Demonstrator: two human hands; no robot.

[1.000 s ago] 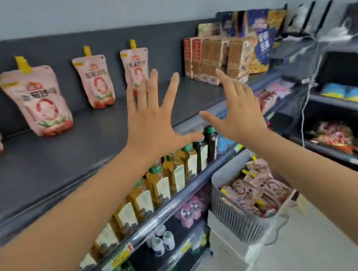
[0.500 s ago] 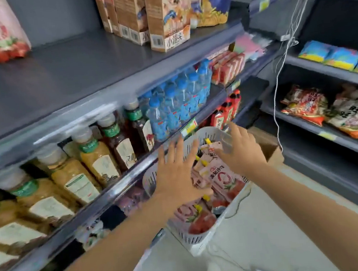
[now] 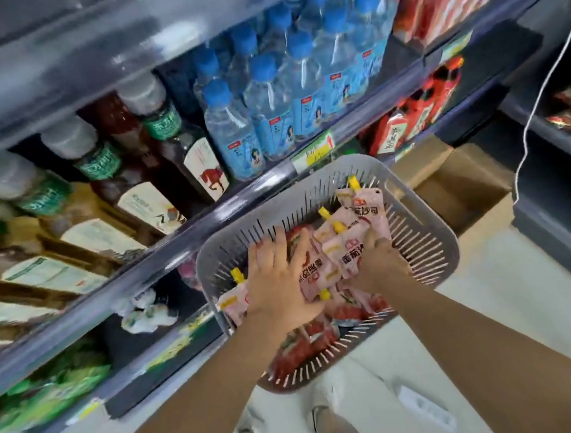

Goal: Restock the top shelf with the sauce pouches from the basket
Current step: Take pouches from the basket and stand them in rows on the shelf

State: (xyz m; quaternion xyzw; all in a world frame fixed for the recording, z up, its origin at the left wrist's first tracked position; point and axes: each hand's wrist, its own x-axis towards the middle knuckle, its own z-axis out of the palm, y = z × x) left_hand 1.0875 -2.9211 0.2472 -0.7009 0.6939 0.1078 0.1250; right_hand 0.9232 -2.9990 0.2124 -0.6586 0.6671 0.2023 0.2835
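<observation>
Shop shelving runs along my left, with blue-capped water bottles (image 3: 266,112) and dark sauce bottles (image 3: 164,151) in rows, and pale floor below. The grey slotted basket (image 3: 430,236) sits low in front of me, beside a cardboard box (image 3: 463,180), and it is piled with pink sauce pouches (image 3: 346,238) with yellow caps. Both my hands are down in that pile. My left hand (image 3: 277,287) lies spread and flat, fingers pressed over a pouch with its label upside down to me; I would not call that a proper hold yet. My right hand (image 3: 381,266) is curled around the bottom of a pouch, though my fingers are buried and I cannot tell how firmly they have closed. The top shelf is out of sight above. These pouches look soft and floppy, with slick film, and fairly light singly; I judge they will sag and slide if pinched by a corner. Better to take each across the body or just below the stiff spout, and not grab too many at once.
</observation>
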